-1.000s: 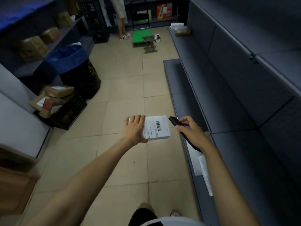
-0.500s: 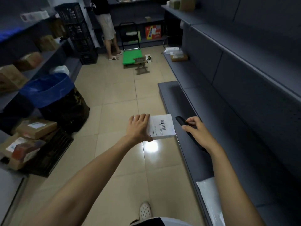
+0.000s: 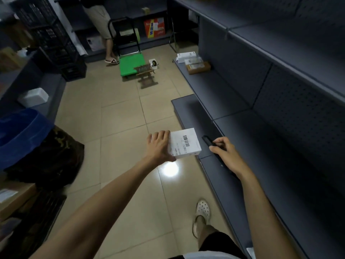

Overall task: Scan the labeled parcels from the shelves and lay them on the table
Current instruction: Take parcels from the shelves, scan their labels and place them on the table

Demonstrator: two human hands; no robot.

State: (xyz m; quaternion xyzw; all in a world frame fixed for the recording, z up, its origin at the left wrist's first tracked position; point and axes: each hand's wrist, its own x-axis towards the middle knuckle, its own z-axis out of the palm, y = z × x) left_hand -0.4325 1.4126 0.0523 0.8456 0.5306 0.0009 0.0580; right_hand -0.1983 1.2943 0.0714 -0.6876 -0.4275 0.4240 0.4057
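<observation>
My left hand [image 3: 159, 145] grips a small white parcel [image 3: 185, 143] by its left edge, holding it flat over the tiled floor with its barcode label facing up. Just to the right, my right hand [image 3: 225, 155] holds a slim black scanner [image 3: 210, 142], its tip pointing up and left beside the parcel. The two are a small gap apart. More parcels [image 3: 193, 61] lie on the far end of the low grey shelf [image 3: 233, 131] on the right.
A blue-lined bin [image 3: 22, 135] and boxes stand at the left. A green hand trolley [image 3: 132, 64] and a small wooden stool [image 3: 147, 75] sit ahead on the floor, and a person [image 3: 102, 25] stands beside them. Stacked black crates [image 3: 54, 40] are at the far left.
The view has tilted up and I have stepped forward along the aisle. Both hands keep the same hold on the parcel and the scanner.
</observation>
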